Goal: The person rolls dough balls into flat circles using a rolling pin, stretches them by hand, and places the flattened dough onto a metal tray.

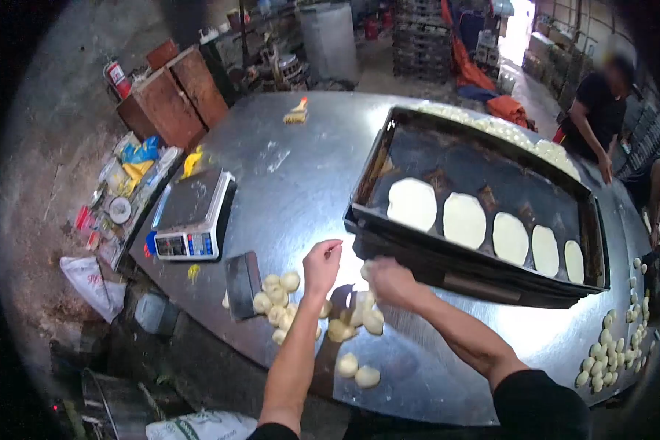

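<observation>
My left hand (321,265) hovers above the steel table (293,176), fingers curled loosely together, nothing visibly in it. My right hand (387,281) is closed around a small pale dough ball beside the near edge of the black tray (374,172). Under and between my hands lie several dough balls (279,293), some shadowed by my arms. Several flattened dough discs (412,203) lie in a row on the tray.
A digital scale (191,216) and a dark scraper (242,282) sit to the left. More dough balls (612,345) cluster at the right table edge. Another person (598,110) leans over the far right end. Clutter and crates line the floor at left.
</observation>
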The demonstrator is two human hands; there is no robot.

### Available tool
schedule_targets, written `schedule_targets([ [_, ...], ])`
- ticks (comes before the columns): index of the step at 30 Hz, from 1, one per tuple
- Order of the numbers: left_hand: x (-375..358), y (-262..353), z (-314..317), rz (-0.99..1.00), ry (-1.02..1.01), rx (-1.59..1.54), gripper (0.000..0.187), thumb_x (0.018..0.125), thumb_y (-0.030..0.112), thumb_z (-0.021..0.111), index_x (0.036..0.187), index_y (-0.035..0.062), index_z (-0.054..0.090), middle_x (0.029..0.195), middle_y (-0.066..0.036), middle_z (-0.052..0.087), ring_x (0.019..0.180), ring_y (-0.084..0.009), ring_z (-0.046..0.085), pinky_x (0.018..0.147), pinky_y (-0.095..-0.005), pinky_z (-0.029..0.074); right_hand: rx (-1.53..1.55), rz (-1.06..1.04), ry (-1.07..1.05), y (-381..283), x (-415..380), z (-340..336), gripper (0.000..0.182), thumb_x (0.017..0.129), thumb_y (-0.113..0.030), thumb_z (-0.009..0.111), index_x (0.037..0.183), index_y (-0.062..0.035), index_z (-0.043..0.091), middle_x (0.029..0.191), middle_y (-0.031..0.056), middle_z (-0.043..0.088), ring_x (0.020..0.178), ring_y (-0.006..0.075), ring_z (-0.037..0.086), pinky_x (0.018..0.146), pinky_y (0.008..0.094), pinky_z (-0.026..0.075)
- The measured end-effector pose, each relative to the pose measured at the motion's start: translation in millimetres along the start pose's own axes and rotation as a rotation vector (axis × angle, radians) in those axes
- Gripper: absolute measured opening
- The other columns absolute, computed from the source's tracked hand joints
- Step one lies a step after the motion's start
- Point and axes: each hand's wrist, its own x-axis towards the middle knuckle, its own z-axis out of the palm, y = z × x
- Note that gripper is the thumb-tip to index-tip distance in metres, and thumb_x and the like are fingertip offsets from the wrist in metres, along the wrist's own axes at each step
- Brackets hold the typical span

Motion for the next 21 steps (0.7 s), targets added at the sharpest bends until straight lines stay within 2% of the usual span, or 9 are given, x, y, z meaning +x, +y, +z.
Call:
schedule_targets([
  [2,15,28,-3,0.058,0.060,0.028,0.017,0.090,0.011,0.063,0.102,0.0012,0.071,0.082,-0.006,0.069,0.067,-0.0118,0.061,0.062,-0.0279,0.049,0.298,0.084,-0.108,-28,-14,-107,0.021,0.091,-0.024,0.057,0.104,-0.0128,0.069,0.091,0.0192,0.069,0.081,0.0379,0.068,0.075,0.0458,0.055],
  [6,71,106,42,0.483,-0.122,0.304,0.016,0.087,0.011,0.061,0.096,0.0040,0.071,0.092,-0.017,0.067,0.082,-0.0353,0.065,0.072,-0.0407,0.052,0.537,0.267,0.369,31,17,-196,0.024,0.091,-0.021,0.058,0.103,-0.0043,0.069,0.081,0.0153,0.070,0.073,0.0257,0.070,0.068,0.0372,0.053],
  [9,111,127,84,0.348,-0.434,0.830,0.019,0.084,0.008,0.057,0.094,0.0032,0.072,0.096,-0.020,0.069,0.090,-0.0370,0.067,0.078,-0.0455,0.052,0.605,0.303,0.377,59,19,-215,0.027,0.092,-0.019,0.057,0.109,-0.0013,0.067,0.088,0.0163,0.070,0.079,0.0237,0.069,0.071,0.0344,0.053],
  [10,120,126,93,0.249,-0.611,1.014,0.021,0.084,0.006,0.054,0.093,0.0021,0.073,0.096,-0.020,0.070,0.091,-0.0367,0.068,0.079,-0.0455,0.052,0.616,0.251,0.369,59,9,-209,0.027,0.092,-0.019,0.057,0.109,-0.0013,0.067,0.089,0.0169,0.070,0.080,0.0245,0.069,0.072,0.0351,0.053],
  [14,126,107,115,0.187,-0.567,0.958,0.021,0.081,0.005,0.056,0.091,-0.0002,0.073,0.097,-0.023,0.070,0.092,-0.0364,0.069,0.078,-0.0464,0.055,0.624,-0.096,-0.086,33,-45,-143,0.028,0.090,-0.018,0.058,0.114,-0.0043,0.064,0.106,0.0199,0.065,0.098,0.0351,0.064,0.085,0.0437,0.050],
  [16,129,115,109,0.150,-0.583,0.961,0.023,0.076,0.006,0.058,0.093,-0.0041,0.071,0.098,-0.026,0.068,0.095,-0.0403,0.067,0.080,-0.0477,0.054,0.599,-0.105,-0.081,29,-51,-83,0.030,0.088,-0.013,0.053,0.115,-0.0025,0.063,0.108,0.0244,0.064,0.101,0.0410,0.061,0.090,0.0447,0.048],
  [18,132,120,104,0.176,-0.637,1.020,0.022,0.077,0.005,0.058,0.092,-0.0045,0.071,0.101,-0.026,0.068,0.096,-0.0402,0.067,0.080,-0.0476,0.054,0.351,0.178,-0.409,30,-19,-43,0.029,0.083,-0.013,0.060,0.109,0.0006,0.064,0.112,0.0252,0.062,0.109,0.0378,0.058,0.096,0.0432,0.045],
  [19,130,123,101,0.221,-0.677,1.063,0.021,0.078,0.005,0.057,0.090,-0.0050,0.071,0.103,-0.027,0.067,0.097,-0.0401,0.067,0.080,-0.0476,0.054,0.363,0.175,-0.416,36,-9,-16,0.029,0.083,-0.013,0.060,0.109,0.0006,0.064,0.112,0.0252,0.062,0.109,0.0378,0.058,0.096,0.0432,0.045],
  [21,123,136,91,0.188,-0.574,1.057,0.020,0.079,0.005,0.056,0.089,-0.0031,0.071,0.101,-0.025,0.068,0.095,-0.0397,0.067,0.080,-0.0477,0.054,0.435,-0.089,0.112,40,9,29,0.029,0.077,-0.012,0.059,0.102,0.0027,0.063,0.102,0.0249,0.061,0.103,0.0358,0.059,0.094,0.0435,0.045],
])
